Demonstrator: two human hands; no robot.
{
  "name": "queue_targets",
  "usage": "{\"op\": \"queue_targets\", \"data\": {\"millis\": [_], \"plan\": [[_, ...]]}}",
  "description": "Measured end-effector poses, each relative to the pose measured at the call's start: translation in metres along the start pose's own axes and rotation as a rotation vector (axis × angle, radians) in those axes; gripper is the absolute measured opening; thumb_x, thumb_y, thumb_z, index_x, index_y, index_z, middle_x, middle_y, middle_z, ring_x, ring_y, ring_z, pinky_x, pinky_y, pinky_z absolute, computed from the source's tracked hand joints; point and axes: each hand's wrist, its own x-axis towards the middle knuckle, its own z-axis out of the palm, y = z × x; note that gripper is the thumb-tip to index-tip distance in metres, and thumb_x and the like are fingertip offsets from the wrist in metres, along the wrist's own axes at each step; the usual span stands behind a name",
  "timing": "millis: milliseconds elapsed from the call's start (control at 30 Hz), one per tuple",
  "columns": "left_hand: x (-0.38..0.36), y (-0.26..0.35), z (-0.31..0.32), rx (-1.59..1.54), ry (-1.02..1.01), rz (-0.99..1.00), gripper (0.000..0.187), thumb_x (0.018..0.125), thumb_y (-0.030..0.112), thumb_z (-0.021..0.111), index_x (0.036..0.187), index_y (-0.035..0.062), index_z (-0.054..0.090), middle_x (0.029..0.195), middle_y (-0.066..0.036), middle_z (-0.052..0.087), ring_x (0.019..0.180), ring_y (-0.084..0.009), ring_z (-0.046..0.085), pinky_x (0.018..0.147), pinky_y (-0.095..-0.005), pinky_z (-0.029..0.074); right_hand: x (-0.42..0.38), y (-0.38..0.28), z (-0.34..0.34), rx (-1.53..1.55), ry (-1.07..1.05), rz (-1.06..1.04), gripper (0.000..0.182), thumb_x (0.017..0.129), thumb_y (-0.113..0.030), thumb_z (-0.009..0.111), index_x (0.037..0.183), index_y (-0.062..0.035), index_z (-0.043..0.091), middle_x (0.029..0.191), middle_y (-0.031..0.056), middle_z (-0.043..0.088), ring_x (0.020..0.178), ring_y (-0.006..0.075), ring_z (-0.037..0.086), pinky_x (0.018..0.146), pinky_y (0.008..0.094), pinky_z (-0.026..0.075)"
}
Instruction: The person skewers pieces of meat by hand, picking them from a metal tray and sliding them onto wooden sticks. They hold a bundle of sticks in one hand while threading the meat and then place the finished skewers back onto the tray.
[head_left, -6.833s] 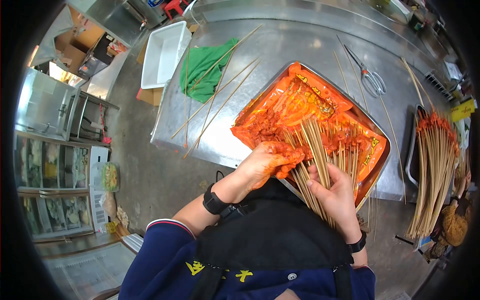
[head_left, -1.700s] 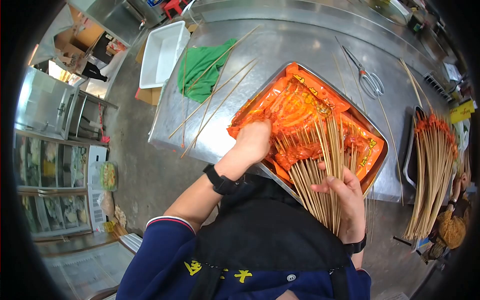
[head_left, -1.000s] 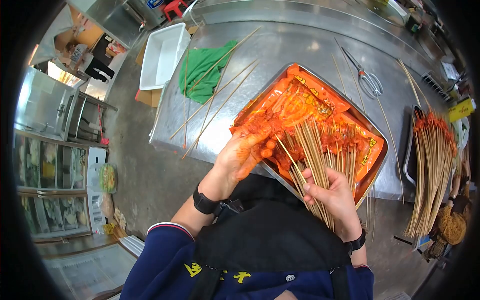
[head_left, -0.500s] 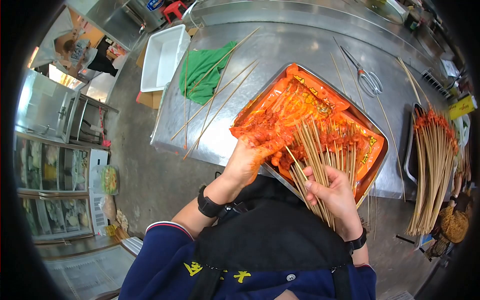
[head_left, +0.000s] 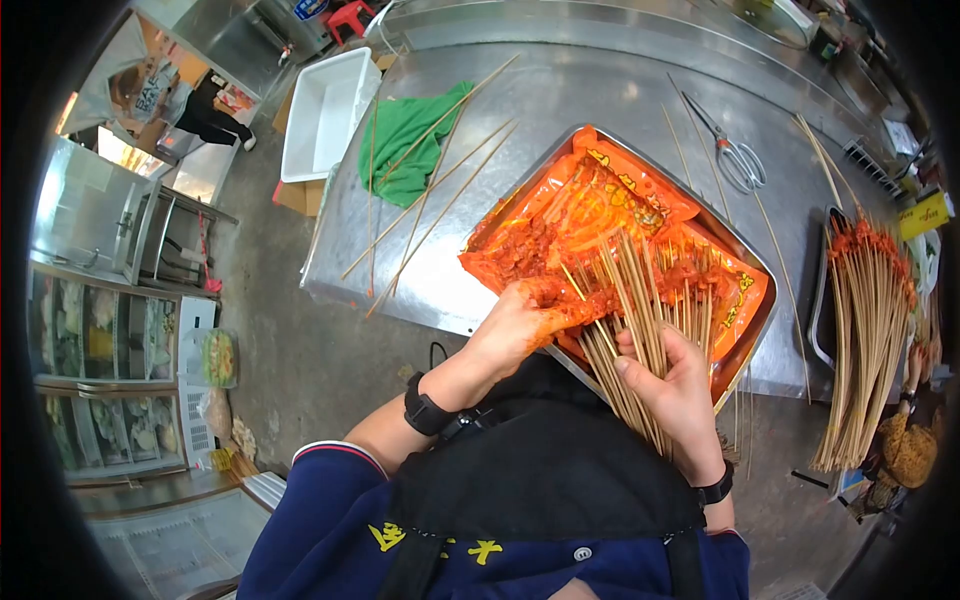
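My right hand [head_left: 672, 388] is closed round a bundle of bamboo skewers [head_left: 645, 310], with their bare ends pointing down towards my apron. Red, saucy meat covers the far ends of skewers over the tray. Smeared with red sauce, my left hand [head_left: 520, 320] has its fingers drawn together at the meat end of the bundle, beside one paler skewer [head_left: 577, 285]. What those fingers pinch is hidden by sauce and meat. Beneath is a metal tray [head_left: 748, 243] holding an opened orange bag [head_left: 655, 193] and red marinated meat [head_left: 525, 250].
Loose skewers [head_left: 440, 185] lie across a green cloth [head_left: 405, 135] on the steel table [head_left: 560, 90]. Scissors [head_left: 740, 165] lie behind the tray. More loaded skewers [head_left: 865, 340] fill a tray at right. A white bin [head_left: 325, 125] stands left; a person [head_left: 205, 110] is far left.
My left hand has shifted right and slightly down, from the loose meat to the skewers' meat end. My right hand keeps its hold on the bundle. The far person has moved.
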Motion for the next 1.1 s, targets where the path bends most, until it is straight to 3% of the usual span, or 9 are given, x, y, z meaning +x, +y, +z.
{"op": "queue_targets", "data": {"millis": [67,133,300,400,433,500,600,633,1100], "plan": [[0.006,-0.011,0.0,-0.041,-0.009,0.038,0.022,0.077,0.008,0.06,0.097,0.0006,0.057,0.082,-0.003,0.059,0.071,-0.0089,0.055,0.059,-0.0224,0.045,-0.001,-0.011,-0.003,-0.042,0.0,-0.014,0.019,0.082,-0.005,0.054,0.1,-0.0003,0.053,0.078,0.0054,0.057,0.063,0.0094,0.056,0.057,0.0224,0.048],[0.011,-0.014,-0.001,0.045,0.018,0.069,0.02,0.077,0.008,0.06,0.095,0.001,0.057,0.083,-0.003,0.059,0.074,-0.0094,0.055,0.062,-0.0228,0.045,-0.001,-0.027,-0.007,0.308,-0.196,0.47,0.02,0.084,-0.008,0.051,0.102,-0.0004,0.051,0.082,0.0083,0.059,0.071,0.0139,0.059,0.061,0.0251,0.049],[0.02,-0.01,-0.021,0.267,0.217,0.147,0.01,0.078,0.007,0.061,0.083,-0.0004,0.056,0.077,-0.004,0.059,0.07,-0.0094,0.054,0.062,-0.0239,0.045,0.001,-0.004,-0.014,0.536,-0.111,0.33,0.017,0.086,-0.009,0.048,0.101,-0.0007,0.048,0.09,0.014,0.06,0.08,0.0209,0.061,0.066,0.03,0.052],[0.045,-0.028,-0.052,0.576,0.316,0.548,0.018,0.071,0.001,0.056,0.089,-0.0013,0.056,0.076,-0.014,0.06,0.071,-0.0242,0.058,0.064,-0.032,0.046,0.001,0.001,-0.021,0.546,-0.04,0.274,0.016,0.086,-0.008,0.047,0.1,-0.0006,0.048,0.094,0.0177,0.059,0.083,0.0238,0.061,0.073,0.0338,0.052],[0.046,-0.026,-0.054,0.576,0.319,0.546,0.018,0.071,0.001,0.056,0.089,-0.0013,0.056,0.076,-0.014,0.06,0.071,-0.0242,0.058,0.064,-0.032,0.046,0.0,0.002,-0.022,0.566,-0.021,0.268,0.015,0.086,-0.008,0.048,0.1,-0.0006,0.048,0.094,0.0178,0.059,0.083,0.0239,0.061,0.073,0.0337,0.052],[0.048,-0.024,-0.056,1.227,0.164,0.384,0.03,0.066,-0.004,0.053,0.096,-0.0028,0.055,0.084,-0.018,0.06,0.08,-0.0296,0.057,0.07,-0.0338,0.046,0.001,0.002,-0.023,0.578,0.003,0.262,0.015,0.086,-0.009,0.048,0.099,-0.0001,0.048,0.094,0.0187,0.058,0.082,0.0242,0.061,0.073,0.0335,0.052],[0.054,-0.021,-0.047,1.465,0.03,0.296,0.037,0.062,-0.001,0.052,0.098,-0.0002,0.056,0.082,-0.022,0.056,0.081,-0.0368,0.054,0.07,-0.0408,0.044,0.001,-0.001,-0.022,0.572,0.003,0.274,0.015,0.086,-0.009,0.048,0.098,0.0004,0.047,0.093,0.0188,0.058,0.081,0.0242,0.061,0.073,0.033,0.052],[0.057,-0.023,-0.047,1.461,0.011,0.302,0.036,0.061,0.001,0.052,0.097,0.001,0.056,0.079,-0.021,0.057,0.079,-0.0367,0.054,0.069,-0.0449,0.043,0.001,-0.002,-0.022,0.563,0.005,0.274,0.015,0.087,-0.008,0.047,0.098,0.0008,0.047,0.093,0.0189,0.058,0.081,0.0243,0.061,0.073,0.0326,0.052],[0.06,-0.023,-0.042,1.5,0.166,0.222,0.021,0.066,0.005,0.053,0.086,0.0038,0.057,0.075,-0.02,0.058,0.075,-0.0368,0.056,0.064,-0.0444,0.044,0.0,-0.002,-0.018,0.515,0.005,0.269,0.016,0.087,-0.008,0.046,0.099,0.0022,0.048,0.088,0.0156,0.058,0.08,0.0229,0.061,0.072,0.0316,0.051]]}}
